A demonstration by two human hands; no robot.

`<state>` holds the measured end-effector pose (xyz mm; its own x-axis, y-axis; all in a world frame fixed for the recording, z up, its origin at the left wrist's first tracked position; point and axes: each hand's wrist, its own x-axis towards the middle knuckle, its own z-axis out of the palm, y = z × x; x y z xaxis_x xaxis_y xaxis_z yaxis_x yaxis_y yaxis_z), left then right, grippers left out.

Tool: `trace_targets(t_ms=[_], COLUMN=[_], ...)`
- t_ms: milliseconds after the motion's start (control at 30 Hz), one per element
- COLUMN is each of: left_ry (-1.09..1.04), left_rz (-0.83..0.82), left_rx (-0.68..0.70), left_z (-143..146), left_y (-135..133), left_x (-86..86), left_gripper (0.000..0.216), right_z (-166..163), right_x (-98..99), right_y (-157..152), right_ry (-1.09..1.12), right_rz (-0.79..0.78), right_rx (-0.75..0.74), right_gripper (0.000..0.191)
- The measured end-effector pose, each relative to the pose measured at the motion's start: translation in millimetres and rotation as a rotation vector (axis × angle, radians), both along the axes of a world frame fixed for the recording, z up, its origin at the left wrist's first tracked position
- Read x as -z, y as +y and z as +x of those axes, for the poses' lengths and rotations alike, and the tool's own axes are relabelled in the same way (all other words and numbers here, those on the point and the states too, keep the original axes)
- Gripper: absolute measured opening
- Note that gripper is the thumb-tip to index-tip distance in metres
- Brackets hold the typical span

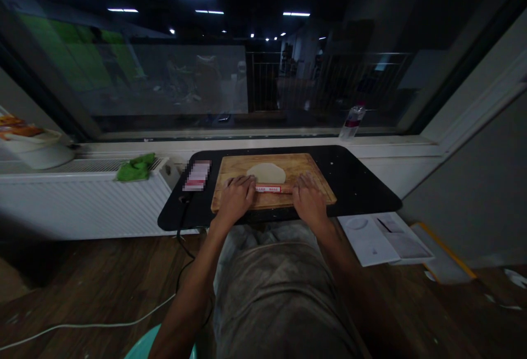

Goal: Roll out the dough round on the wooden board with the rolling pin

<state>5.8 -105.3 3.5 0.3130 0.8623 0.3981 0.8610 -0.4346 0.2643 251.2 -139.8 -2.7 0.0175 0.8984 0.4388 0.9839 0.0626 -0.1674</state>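
Note:
A flat, pale sheet of dough lies on a wooden cutting board. Across its near edge rests a rolling pin with a white and red label around its middle. My left hand is closed over the pin's left end, and my right hand is closed over the right end. Both hands cover the ends of the pin. The board sits on a small black table in front of my lap.
A phone lies left of the board, with a dark cable nearby. A plastic bottle stands on the windowsill. Left are a radiator, a green cloth and a white tub. Papers lie low at right; a turquoise basin at lower left.

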Motion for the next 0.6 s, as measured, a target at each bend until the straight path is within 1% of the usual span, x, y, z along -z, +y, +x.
trace_targets(t_ms=[167,400,500,600], left_ry=[-0.019,-0.037,-0.013,0.031], left_rz=[0.004,0.02,0.02,0.019], left_rx=[0.006,0.011,-0.004,-0.041], left_z=[-2,-2,0,3], left_y=[-5,-10,-7,0], left_x=[5.0,13.4,14.6,13.6], left_gripper=[0.045,0.046,0.048,0.051], right_z=[3,4,4,6], right_x=[7.5,22.7,22.1,13.5], right_y=[-5,-9,-2,10], right_ry=[0.025,0.036,0.008,-0.037], right_rz=[0.058,0.099,0.111,0.072], right_rx=[-0.028,-0.049,-0.052,-0.051], right_gripper=[0.054,0.055,0.056,0.056])
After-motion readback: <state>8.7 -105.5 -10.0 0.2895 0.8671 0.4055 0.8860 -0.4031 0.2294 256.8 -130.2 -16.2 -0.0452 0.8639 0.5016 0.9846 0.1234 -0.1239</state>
